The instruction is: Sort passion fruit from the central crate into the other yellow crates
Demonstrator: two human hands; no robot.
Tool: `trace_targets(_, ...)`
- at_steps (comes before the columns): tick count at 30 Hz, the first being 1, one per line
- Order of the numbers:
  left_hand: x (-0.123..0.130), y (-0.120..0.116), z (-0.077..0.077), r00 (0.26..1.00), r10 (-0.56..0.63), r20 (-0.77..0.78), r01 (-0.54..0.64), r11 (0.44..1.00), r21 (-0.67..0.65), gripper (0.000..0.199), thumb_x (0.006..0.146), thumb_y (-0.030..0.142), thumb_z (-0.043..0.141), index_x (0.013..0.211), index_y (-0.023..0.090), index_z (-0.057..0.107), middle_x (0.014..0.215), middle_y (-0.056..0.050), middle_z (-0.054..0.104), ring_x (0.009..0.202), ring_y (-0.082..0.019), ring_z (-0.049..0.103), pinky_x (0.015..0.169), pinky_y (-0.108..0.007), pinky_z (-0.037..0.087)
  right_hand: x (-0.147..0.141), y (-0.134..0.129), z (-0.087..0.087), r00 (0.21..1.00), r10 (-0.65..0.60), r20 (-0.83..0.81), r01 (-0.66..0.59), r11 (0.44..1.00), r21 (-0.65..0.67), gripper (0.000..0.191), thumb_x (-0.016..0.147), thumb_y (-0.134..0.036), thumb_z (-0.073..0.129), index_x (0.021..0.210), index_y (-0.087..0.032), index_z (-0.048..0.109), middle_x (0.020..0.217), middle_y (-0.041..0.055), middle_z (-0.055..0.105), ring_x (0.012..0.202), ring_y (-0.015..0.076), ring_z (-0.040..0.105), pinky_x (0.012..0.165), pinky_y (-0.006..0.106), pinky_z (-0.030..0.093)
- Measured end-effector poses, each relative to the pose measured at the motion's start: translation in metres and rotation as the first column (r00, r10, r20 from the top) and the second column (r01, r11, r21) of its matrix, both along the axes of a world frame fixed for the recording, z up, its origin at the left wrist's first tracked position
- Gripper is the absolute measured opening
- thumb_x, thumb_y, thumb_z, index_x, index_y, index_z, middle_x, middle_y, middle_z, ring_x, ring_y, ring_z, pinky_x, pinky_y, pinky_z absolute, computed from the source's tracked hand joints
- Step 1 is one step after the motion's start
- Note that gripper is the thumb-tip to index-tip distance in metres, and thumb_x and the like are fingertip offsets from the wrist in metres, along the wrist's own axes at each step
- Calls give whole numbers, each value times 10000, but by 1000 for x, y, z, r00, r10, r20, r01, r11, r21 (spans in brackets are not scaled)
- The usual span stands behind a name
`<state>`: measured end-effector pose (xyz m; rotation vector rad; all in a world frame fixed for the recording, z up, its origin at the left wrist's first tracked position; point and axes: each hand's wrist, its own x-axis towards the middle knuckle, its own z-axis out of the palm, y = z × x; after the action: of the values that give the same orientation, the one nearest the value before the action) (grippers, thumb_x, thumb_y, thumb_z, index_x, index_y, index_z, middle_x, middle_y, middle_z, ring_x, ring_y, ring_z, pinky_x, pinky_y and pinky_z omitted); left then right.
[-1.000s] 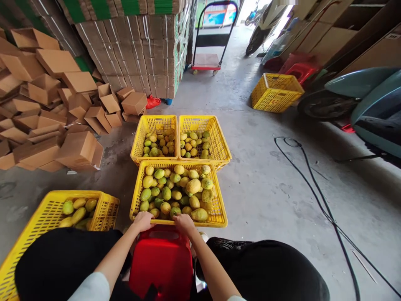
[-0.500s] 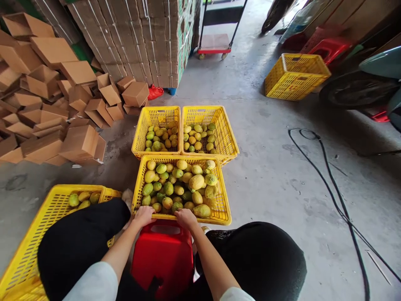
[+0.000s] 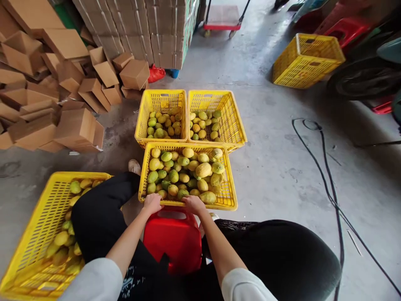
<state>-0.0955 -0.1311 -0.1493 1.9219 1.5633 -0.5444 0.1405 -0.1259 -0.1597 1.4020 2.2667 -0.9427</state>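
Note:
Both of my hands are closed over the near rim of a yellow plastic crate (image 3: pixel 235 200) filled with oval yellow-green fruits (image 3: pixel 184 178). My left hand (image 3: pixel 152 203) grips left of the rim's middle. A short gap separates it from my right hand (image 3: pixel 194 205), which holds the same rim further right. Fingertips of both hands are partly hidden by the rim and fruit. Between my legs, just below the hands, stands a red plastic stool (image 3: pixel 173 240).
Two yellow crates (image 3: pixel 161 93) (image 3: pixel 239 121) with fewer fruits stand directly behind. Another fruit crate (image 3: pixel 37 234) is beside my left leg. Cardboard boxes (image 3: pixel 77 127) pile up at left; a black cable (image 3: pixel 332 196) lies on the floor at right. A yellow crate (image 3: pixel 308 62) and trolley (image 3: pixel 223 19) stand further off.
The view has tilted down, so the crates appear higher and slightly further right. My left leg has shifted right, uncovering more fruit in the left crate. Both hands stay on the rim.

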Motion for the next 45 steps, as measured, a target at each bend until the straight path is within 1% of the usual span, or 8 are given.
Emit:
trace_targets(5, 6, 0, 1, 1000, 24, 9, -24, 1000, -18, 270, 813, 332, 641, 1047, 220, 716, 1135, -83, 723, 1107, -264, 656, 929, -333, 500, 2, -1, -4, 999, 23, 33, -24, 1000, 5, 259, 885, -258, 576, 1091, -218, 728, 1114, 98, 738, 1017, 277, 702, 819, 321, 509)
trace_targets(11, 10, 1, 3, 999, 34, 18, -33, 999, -41, 323, 807, 399, 667, 1047, 188, 715, 1141, -126, 710, 1113, -295, 654, 926, -368, 513, 4, -1, -11, 997, 38, 63, -37, 999, -3, 265, 907, -292, 570, 1114, -224, 720, 1116, 97, 731, 1027, 271, 695, 806, 305, 502)
trace_targets(17, 10, 2, 4, 999, 29, 33, -27, 998, -48, 322, 817, 398, 659, 1034, 169, 723, 1136, -142, 705, 1112, -309, 652, 927, -380, 512, 4, -1, -14, 997, 42, 59, -42, 999, -8, 277, 935, -345, 560, 1118, -217, 723, 1101, 104, 731, 1041, 265, 690, 807, 287, 494)
trace_targets(25, 5, -1, -1, 999, 31, 15, -30, 999, -20, 307, 817, 398, 663, 1033, 189, 724, 1143, -114, 712, 1105, -288, 654, 933, -366, 502, 1, -3, -11, 999, 3, 32, -3, 1000, 8, 241, 896, -312, 592, 1073, -218, 726, 1082, 97, 735, 1001, 262, 698, 792, 295, 483)
trace_targets(32, 4, -2, 7, 999, 43, -16, -43, 999, -16, 308, 813, 375, 641, 1080, 235, 706, 1169, -68, 713, 1140, -262, 644, 936, -342, 495, -4, -10, -2, 996, -87, 34, 86, 996, 20, 274, 858, -266, 574, 1089, -226, 716, 1111, 104, 722, 1033, 271, 684, 804, 321, 473)
trace_targets(37, 2, 0, 9, 999, 48, -22, -49, 997, -54, 329, 797, 387, 636, 1089, 246, 691, 1184, -50, 701, 1150, -257, 633, 938, -336, 495, -7, -6, 0, 994, -99, 39, 101, 994, -39, 318, 816, -251, 605, 1123, -237, 689, 1158, 86, 705, 1055, 258, 669, 793, 305, 471)
trace_targets(41, 2, 2, 10, 999, 31, -39, -35, 994, -100, 347, 801, 395, 633, 1109, 244, 681, 1218, -54, 689, 1179, -254, 615, 994, -343, 467, -12, -2, 0, 993, -103, 53, 107, 991, -84, 352, 813, -195, 587, 1156, -225, 662, 1212, 106, 682, 1080, 266, 654, 820, 322, 474)
trace_targets(45, 3, 6, 12, 998, 9, -64, -18, 990, -139, 375, 802, 427, 639, 1134, 253, 663, 1249, -52, 679, 1201, -248, 605, 1013, -344, 456, -15, -1, 2, 993, -110, 50, 115, 989, -94, 373, 821, -149, 553, 1172, -224, 652, 1228, 133, 672, 1112, 289, 638, 856, 360, 476)
